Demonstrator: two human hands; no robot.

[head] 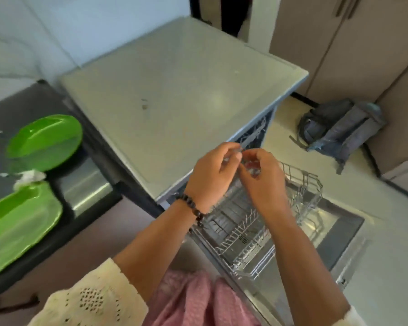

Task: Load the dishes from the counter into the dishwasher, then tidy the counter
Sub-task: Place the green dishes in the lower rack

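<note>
Above the pulled-out rack (250,234), left hand (212,175) and right hand (262,177) meeting, both pinching one small blurred thing, perhaps cutlery. Rack below seemingly bare, dishwasher door (335,234) down. Left on the dark worktop (14,107): two green plates (45,140) (17,227) and paper scraps (28,177). Loading barely begun, by the look.

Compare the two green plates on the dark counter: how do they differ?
The far plate looks round and shows whole; the near plate looks longer, more oblong, and is cut off by the picture's left edge. Crumpled white paper lies at the near plate's far rim, apart from the far plate. Both are bright green, empty and still on the counter.
</note>
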